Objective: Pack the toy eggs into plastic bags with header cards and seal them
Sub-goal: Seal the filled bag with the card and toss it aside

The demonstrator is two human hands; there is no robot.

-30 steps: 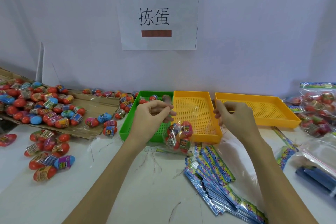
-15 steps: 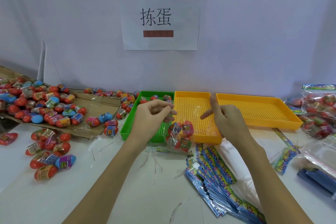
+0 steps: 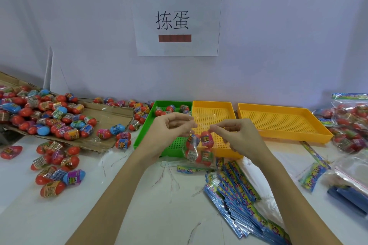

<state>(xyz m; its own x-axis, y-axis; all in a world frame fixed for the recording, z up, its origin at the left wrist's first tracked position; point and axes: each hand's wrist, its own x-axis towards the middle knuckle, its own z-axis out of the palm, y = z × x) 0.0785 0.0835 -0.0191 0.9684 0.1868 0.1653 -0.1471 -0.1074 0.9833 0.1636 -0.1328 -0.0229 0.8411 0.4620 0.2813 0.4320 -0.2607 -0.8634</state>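
1. Two bare hands are raised side by side over a white surface (image 3: 139,205), seen from a camera worn on the person's head.
2. Left hand (image 3: 169,135): its fingers are curled, pinching the top edge of a small clear plastic bag (image 3: 197,151). Right hand (image 3: 239,137): its fingers pinch the same top edge from the other side. Holding the mouth at both ends lets the bag hang straight, probably so it can be closed.
3. Inside the bag sit a few red toy eggs (image 3: 206,139), weighing it down in front of the join between a green tray (image 3: 147,123) and a yellow tray (image 3: 229,121).
4. More eggs lie at the back of the green tray. The yellow tray and a second yellow tray (image 3: 318,125) to its right look bare.
5. Loose eggs (image 3: 49,117) are heaped on flattened cardboard (image 3: 111,113) at the left, with more on the surface nearby, within reach for filling.
6. Header cards (image 3: 239,189) lie fanned out just below the right hand, close by for the next bags.
7. Filled bags (image 3: 354,121) are stacked at the far right.
8. On the wall hangs a paper sign (image 3: 177,20) with two printed characters.
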